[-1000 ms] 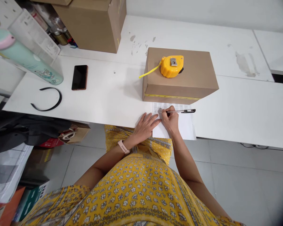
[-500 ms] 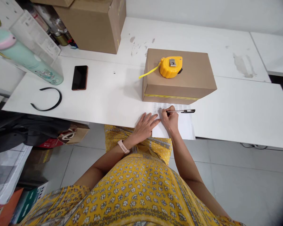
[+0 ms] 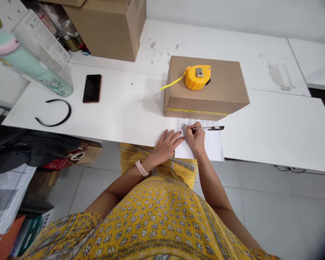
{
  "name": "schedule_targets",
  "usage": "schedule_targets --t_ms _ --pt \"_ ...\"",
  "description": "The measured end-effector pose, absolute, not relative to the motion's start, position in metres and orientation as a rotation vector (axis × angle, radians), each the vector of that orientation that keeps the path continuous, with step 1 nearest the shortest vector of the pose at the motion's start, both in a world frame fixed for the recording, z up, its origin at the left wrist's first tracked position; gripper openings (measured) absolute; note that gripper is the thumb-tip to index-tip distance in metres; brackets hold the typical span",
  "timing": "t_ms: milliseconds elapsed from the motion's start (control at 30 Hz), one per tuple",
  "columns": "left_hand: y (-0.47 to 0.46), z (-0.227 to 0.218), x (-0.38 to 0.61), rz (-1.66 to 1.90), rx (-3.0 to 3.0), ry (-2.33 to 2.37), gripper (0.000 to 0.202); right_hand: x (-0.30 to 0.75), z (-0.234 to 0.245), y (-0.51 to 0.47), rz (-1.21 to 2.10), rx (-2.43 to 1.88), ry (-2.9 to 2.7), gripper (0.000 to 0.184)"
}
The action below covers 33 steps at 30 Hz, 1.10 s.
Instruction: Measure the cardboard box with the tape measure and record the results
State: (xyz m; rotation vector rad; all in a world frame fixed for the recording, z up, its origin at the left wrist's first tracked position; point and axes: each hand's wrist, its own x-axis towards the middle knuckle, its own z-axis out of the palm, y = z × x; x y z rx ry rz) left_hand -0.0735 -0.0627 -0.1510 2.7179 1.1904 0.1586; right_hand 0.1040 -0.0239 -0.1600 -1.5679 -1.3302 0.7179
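My right hand [image 3: 195, 138] grips a pen [image 3: 209, 128] with its tip on a printed sheet of paper [image 3: 211, 144] at the near edge of the white table [image 3: 124, 108]. Flat on the table beside the sheet's left edge rests my left hand [image 3: 166, 145], fingers spread, with a pink watch on the wrist. Just behind the sheet stands a closed cardboard box [image 3: 222, 90]. A yellow tape measure [image 3: 197, 76] lies on top of it, a short length of tape pulled out to the left.
A black phone [image 3: 91, 88], a black curved band [image 3: 54, 113] and a mint bottle [image 3: 29, 66] lie at the left. A bigger cardboard box [image 3: 108, 25] stands at the back. Bags and boxes sit on the floor to the left.
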Motion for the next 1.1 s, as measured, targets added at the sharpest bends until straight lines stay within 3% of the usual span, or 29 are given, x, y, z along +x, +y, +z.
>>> schedule_targets --t_ms 1100 --pt "-0.0626 -0.1491 -0.0739 0.151 2.725 1.193 0.070 0.1033 -0.1544 -0.0240 0.738 -1.570 -1.246 0.021"
